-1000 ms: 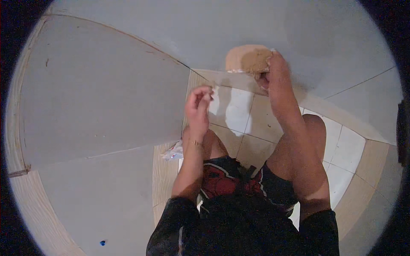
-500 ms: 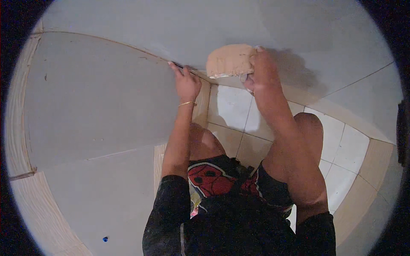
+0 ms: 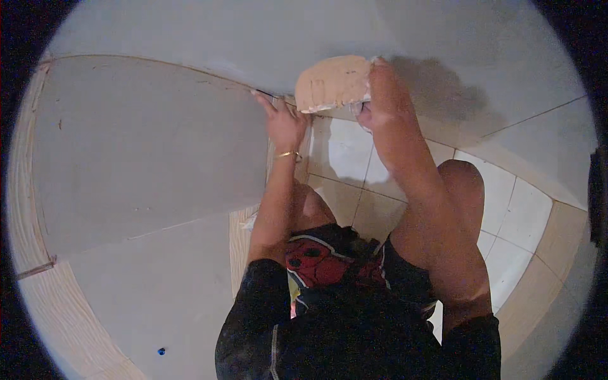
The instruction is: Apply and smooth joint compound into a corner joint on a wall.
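Observation:
My right hand grips the right end of a peach, rounded flat board with pale, ragged edges, held close against the grey wall. Just left of the board, my left hand has its fingers spread, with fingertips on the thin dark seam where the grey wall meets the grey panel on the left. The board's left end is close to my left fingers; whether they touch it I cannot tell. My right fingertips are partly hidden by the board and wrist.
White floor tiles lie below, edged by beige skirting. My bent knees are below my arms. Pale wood-grain strips border the left surfaces. A small blue object sits at the lower left. A packet peeks out beside my left leg.
My left hand has moved up and left to the seam, its curled fingers now spread. My right hand has moved left with the board, which now sits nearer my left fingers.

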Demonstrator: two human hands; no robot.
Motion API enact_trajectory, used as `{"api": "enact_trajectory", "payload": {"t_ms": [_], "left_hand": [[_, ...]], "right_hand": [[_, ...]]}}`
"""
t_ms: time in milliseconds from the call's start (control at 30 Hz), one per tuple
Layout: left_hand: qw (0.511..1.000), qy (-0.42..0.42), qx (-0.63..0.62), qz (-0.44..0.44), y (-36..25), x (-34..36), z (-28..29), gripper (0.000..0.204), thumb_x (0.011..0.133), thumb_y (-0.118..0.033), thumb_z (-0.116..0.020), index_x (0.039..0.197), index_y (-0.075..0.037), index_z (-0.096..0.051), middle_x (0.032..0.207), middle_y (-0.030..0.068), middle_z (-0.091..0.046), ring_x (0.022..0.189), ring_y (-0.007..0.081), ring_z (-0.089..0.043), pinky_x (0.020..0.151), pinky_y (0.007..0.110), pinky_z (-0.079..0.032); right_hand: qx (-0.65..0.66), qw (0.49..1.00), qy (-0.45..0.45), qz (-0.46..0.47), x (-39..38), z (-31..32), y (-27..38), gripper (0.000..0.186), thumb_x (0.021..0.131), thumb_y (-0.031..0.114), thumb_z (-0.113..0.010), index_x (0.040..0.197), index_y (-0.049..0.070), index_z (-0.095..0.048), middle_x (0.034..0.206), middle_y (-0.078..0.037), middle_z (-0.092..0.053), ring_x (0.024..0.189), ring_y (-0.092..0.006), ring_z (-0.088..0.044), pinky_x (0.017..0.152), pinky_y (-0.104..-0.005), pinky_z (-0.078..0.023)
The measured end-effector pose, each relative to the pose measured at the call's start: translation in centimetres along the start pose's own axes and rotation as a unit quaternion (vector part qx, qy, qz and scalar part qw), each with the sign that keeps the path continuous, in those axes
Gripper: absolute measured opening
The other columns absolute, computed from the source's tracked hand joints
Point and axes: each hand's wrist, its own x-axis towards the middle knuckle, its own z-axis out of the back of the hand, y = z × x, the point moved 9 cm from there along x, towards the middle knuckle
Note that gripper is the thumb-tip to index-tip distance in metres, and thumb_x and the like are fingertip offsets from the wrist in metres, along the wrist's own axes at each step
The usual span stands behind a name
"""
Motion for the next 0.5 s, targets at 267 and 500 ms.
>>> {"api": "enact_trajectory", "payload": {"t_ms": [267, 500], "left_hand": [[0.969, 0.229, 0.063, 0.071, 5.7, -0.9, -5.4, 0.045, 0.073, -0.026, -0.059, 0.106, 0.006, -0.055, 0.141, 0.0342, -0.002, 0.093, 0.0424, -0.058, 0.074, 0.043, -0.051], [0.998, 0.021, -0.010, 0.051, 1.7, -1.2, 4.0, 0.051, 0.071, -0.020, -0.058, 0.114, 0.005, -0.050, 0.140, 0.0344, -0.006, 0.091, 0.0424, -0.058, 0.074, 0.042, -0.052]], "right_hand": [[0.021, 0.997, 0.064, -0.045, 0.7, -1.5, 1.0, 0.031, 0.079, 0.003, -0.046, 0.108, -0.003, -0.042, 0.117, -0.031, -0.043, 0.111, -0.0466, -0.042, 0.097, -0.0477, -0.034], [0.204, 0.963, 0.037, -0.171, -0.5, -2.3, -1.8, 0.024, 0.080, 0.004, -0.044, 0.104, -0.003, -0.042, 0.113, -0.032, -0.044, 0.108, -0.0471, -0.042, 0.095, -0.0489, -0.034]]}}
